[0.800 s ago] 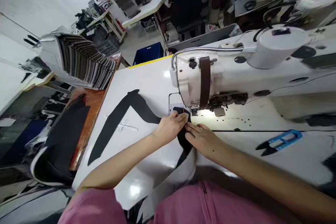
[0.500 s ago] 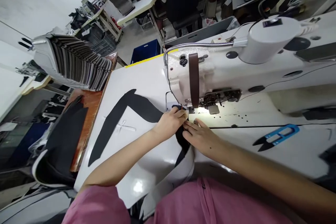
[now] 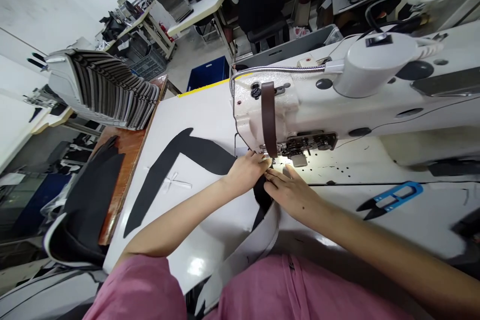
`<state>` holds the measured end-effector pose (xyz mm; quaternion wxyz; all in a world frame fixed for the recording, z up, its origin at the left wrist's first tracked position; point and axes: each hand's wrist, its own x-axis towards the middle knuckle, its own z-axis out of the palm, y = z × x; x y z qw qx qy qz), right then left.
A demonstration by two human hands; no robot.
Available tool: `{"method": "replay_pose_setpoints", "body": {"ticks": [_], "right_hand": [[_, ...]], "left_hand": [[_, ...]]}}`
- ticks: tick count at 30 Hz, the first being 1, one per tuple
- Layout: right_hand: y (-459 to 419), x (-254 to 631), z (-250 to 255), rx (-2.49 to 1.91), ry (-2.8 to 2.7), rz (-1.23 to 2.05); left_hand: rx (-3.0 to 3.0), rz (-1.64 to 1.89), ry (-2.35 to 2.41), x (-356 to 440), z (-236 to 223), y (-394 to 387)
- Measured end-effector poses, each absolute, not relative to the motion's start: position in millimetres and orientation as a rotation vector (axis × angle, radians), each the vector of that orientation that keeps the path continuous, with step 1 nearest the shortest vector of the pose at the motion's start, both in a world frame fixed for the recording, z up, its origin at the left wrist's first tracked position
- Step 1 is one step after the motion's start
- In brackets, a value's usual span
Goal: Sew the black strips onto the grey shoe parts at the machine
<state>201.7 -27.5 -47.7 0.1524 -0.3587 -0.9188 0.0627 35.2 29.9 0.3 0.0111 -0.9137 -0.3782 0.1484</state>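
Under the head of a white sewing machine (image 3: 251, 120), my left hand (image 3: 245, 174) has its fingers bent and pressed together on the edge of a black fabric piece (image 3: 262, 195). My right hand (image 3: 288, 190) is close beside it, fingers closed on the same edge near the needle area. The fingertips hide the exact grip and the seam. A pale grey strip (image 3: 258, 245) joins the black piece and hangs toward my lap. To the left, a long bent black fabric cutout (image 3: 153, 180) lies flat on the white table (image 3: 210, 215).
Blue thread snips (image 3: 393, 199) lie right of my right hand. A small white ribbon-like scrap (image 3: 176, 181) is by the cutout. Stacked grey-and-black panels (image 3: 108, 87) stand on a wooden surface at left. Behind the table are a blue bin (image 3: 208, 74) and a person in dark clothes (image 3: 258, 0).
Both hands have shifted slightly right relative to the machine, closer to its needle area, with the black fabric moving along. The view has also turned a little; the machine appears further left.
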Motion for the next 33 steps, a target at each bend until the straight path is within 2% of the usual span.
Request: {"method": "replay_pose_setpoints", "body": {"ticks": [11, 19, 26, 33], "right_hand": [[-25.5, 207.5, -41.2, -1.091, -2.669, 0.280], [-25.2, 212.5, -40.7, -0.954, -2.780, 0.100], [-29.4, 205.4, -40.2, -1.035, -2.751, 0.087], [-26.8, 207.3, -42.6, -1.039, -2.710, -0.036]], "left_hand": [[-2.873, 0.534, -1.166, 43.6, 4.5, 35.3], [-2.897, 0.798, -1.051, 45.0, 38.6, 39.4], [-2.896, 0.722, -1.082, 45.4, 29.1, 33.7], [-2.836, 0.815, -1.213, 56.6, 35.7, 24.7]]}}
